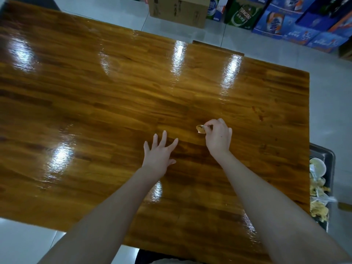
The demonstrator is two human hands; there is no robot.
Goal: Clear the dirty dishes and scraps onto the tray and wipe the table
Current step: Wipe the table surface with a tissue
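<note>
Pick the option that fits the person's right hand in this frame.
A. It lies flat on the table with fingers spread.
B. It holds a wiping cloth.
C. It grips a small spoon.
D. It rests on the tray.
C: the right hand has its fingers curled round a small spoon over the table. The left hand is the one with spread fingers.

My view is mostly one glossy wooden tabletop (95, 96), its planks streaked with bright glare. At about three o'clock from the middle, near the right edge, I see a few reddish smears (259, 113). At centre the left hand (159, 155) spreads over the wood, and the right hand (219, 138) pinches a spoon (201, 129) low there; whether either touches, I can't tell.
</note>
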